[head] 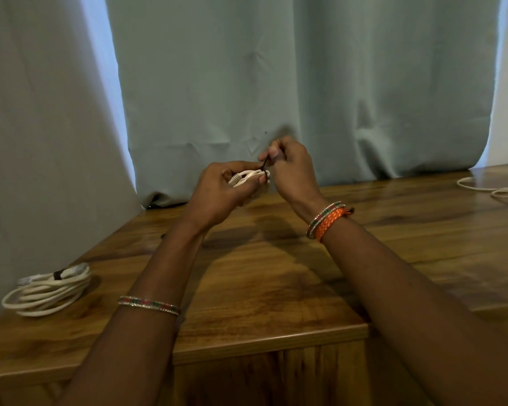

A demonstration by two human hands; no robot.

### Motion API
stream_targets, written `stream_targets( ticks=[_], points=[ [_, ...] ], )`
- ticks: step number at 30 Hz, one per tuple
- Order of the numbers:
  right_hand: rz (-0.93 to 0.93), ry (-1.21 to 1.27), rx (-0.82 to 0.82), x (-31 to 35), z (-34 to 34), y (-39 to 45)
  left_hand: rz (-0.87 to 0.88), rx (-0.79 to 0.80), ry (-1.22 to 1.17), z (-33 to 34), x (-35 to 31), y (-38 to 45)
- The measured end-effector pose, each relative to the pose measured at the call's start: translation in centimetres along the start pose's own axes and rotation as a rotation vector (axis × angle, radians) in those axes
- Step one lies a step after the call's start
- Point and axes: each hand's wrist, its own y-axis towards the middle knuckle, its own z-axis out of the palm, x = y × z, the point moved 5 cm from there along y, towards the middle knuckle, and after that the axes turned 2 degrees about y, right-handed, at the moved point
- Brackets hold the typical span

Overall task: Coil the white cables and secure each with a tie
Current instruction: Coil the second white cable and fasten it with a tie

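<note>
We tie a small bundle of white cable above a wooden table.

Our left hand grips the folded cable to keep its loops together while our right hand pinches the dark tie, pulling it up, likely to tighten it.

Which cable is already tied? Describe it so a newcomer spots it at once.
Start at the wooden table and go to its near left corner, beside the pale curtain. There lies a coiled white cable, flat on the wood. Unlike the loose cable at the far right, and the bundle in the hands, a dark tie already binds it.
</note>
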Motion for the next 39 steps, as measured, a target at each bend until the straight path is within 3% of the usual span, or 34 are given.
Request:
stream_targets(
  ticks=[11, 14, 23, 28, 34, 39],
  points=[
    [0.031, 0.041, -0.027, 0.2, -0.2, -0.5, 0.14, 0.029, 0.237, 0.2, -0.6, -0.2],
    [0.054, 0.043, -0.004, 0.0, -0.1, -0.4, 0.211, -0.039, 0.319, 0.2, -1.0, -0.3],
    [0.089, 0.155, 0.088, -0.3, -0.4, 0.2, -0.035, -0.035, -0.184, 0.4, -0.8, -0.6],
    [0.035, 0.092, 0.08, 0.1, -0.5, 0.0, -0.049, 0.007, -0.165, 0.8, -0.9, -0.7],
    [0.056, 0.164, 0.105, 0.4, -0.8, 0.0, -0.012, -0.095, -0.135, 0.5, -1.6, -0.8],
    [0.033, 0.119, 0.087, 0.2, -1.1, -0.2, -0.023, -0.073, -0.169, 0.9, -1.5, -0.8]
  ],
)
